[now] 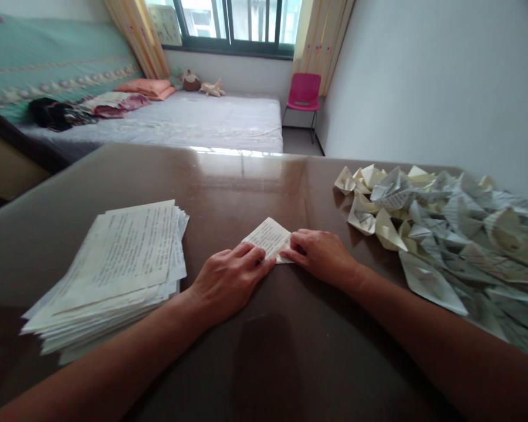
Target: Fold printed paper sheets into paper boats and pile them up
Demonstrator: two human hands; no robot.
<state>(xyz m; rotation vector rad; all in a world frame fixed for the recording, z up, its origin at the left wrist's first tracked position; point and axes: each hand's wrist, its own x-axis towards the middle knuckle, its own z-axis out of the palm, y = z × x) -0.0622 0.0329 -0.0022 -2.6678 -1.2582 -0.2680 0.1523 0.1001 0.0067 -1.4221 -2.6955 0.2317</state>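
A small folded sheet of printed paper (267, 233) lies on the brown tabletop between my hands, its pointed corner facing away from me. My left hand (231, 272) has its fingers curled on the paper's left and lower edge. On the right side, my right hand (319, 253) pinches the paper's edge with thumb and bent fingers. Both hands rest low against the table, and parts of the paper are hidden beneath the fingers.
Left of my hands is a thick stack of printed sheets (118, 252). Many folded paper boats (435, 217) are heaped along the right side of the glossy table (246, 187). Beyond its far edge stand a bed (229, 120) and a pink chair (305, 94).
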